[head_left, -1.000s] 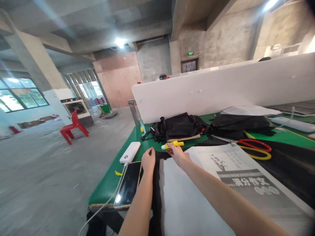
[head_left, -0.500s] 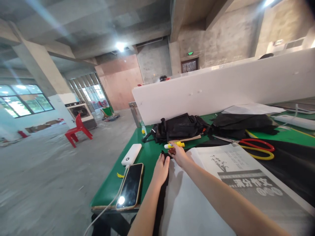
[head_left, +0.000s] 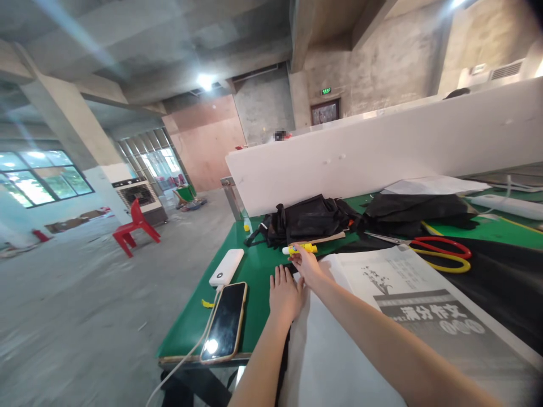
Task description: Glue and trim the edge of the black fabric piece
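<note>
My right hand (head_left: 306, 268) is closed around a slim yellow glue stick (head_left: 311, 249) with a white end pointing left, held just above the far left corner of the paper. Flat on the black fabric edge and the paper's left border lies my left hand (head_left: 286, 294), fingers stretched out, close beside the right. The white paper sheet (head_left: 331, 350) covers black fabric (head_left: 504, 282); a printed sheet (head_left: 428, 305) with large characters lies over its right part. Scissors (head_left: 441, 254) with one red and one yellow handle rest to the right.
A phone (head_left: 224, 322) and a white power bank (head_left: 227, 267), joined by a cable, lie at left on the green table (head_left: 182, 333). Black bundles (head_left: 316, 217) sit before a white panel (head_left: 382, 150). A red chair (head_left: 134, 226) stands on the floor.
My left hand has shifted slightly right and turned flat, its fingers now spread over the edge. My right hand and the glue stick have barely moved.
</note>
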`<state>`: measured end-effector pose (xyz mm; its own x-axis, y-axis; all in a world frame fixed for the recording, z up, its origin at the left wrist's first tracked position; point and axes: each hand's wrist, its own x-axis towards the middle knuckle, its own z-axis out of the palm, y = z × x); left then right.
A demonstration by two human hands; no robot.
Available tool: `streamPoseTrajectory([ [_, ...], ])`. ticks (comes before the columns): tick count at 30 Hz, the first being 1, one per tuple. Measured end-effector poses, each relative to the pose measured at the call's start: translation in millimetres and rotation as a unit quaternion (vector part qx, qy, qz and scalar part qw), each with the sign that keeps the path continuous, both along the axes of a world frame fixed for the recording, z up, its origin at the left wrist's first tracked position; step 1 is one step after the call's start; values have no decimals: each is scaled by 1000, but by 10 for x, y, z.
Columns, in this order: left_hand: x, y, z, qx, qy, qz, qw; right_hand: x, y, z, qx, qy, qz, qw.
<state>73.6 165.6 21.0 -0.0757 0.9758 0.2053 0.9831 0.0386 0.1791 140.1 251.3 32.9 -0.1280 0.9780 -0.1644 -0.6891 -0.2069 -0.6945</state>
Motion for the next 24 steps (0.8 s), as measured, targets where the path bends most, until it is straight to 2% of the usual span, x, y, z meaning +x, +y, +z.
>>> streamPoseTrajectory([
  [8,75,12,-3,0,39,14,999,2,-16,-15,-11,-29,-3,1000],
  [16,97,51,-3,-1,44,0,999,18,-34,25,-19,-85,-4,996],
  [24,87,36,31,-13,27,3,1000,61,-96,142,92,-150,-69,982],
])
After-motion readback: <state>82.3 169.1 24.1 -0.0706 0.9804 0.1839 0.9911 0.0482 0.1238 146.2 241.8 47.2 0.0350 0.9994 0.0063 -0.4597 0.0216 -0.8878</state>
